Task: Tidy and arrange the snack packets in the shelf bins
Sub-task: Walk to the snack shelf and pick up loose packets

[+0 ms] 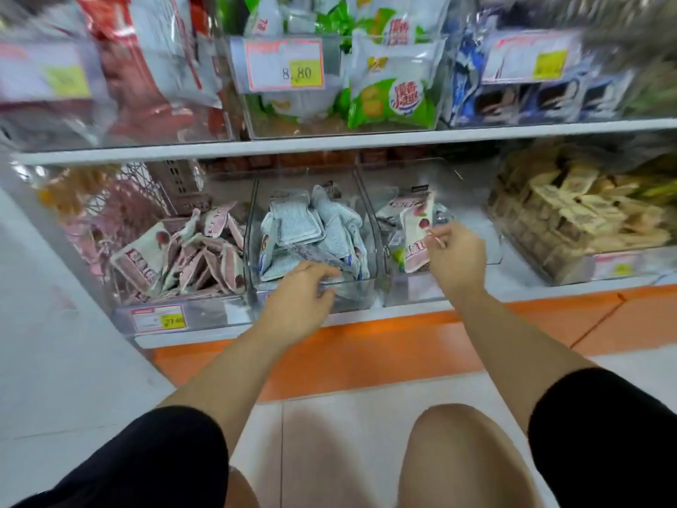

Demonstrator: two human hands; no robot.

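Pink packet stands upright just beside the right hand.

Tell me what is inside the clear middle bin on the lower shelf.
A loose heap of pale blue and white snack packets fills the middle bin. The left hand at the front wall covers the nearest ones, and the pile hides the bin floor.

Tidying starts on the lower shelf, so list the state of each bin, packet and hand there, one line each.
left bin, holds pink packets, jumbled
middle bin, holds pale blue packets, jumbled
right bin, nearly empty
upright packet, standing in right bin
far-right bin, full of tan packets
left hand, on middle bin's front rim, grip unclear
right hand, pinching upright packet's edge
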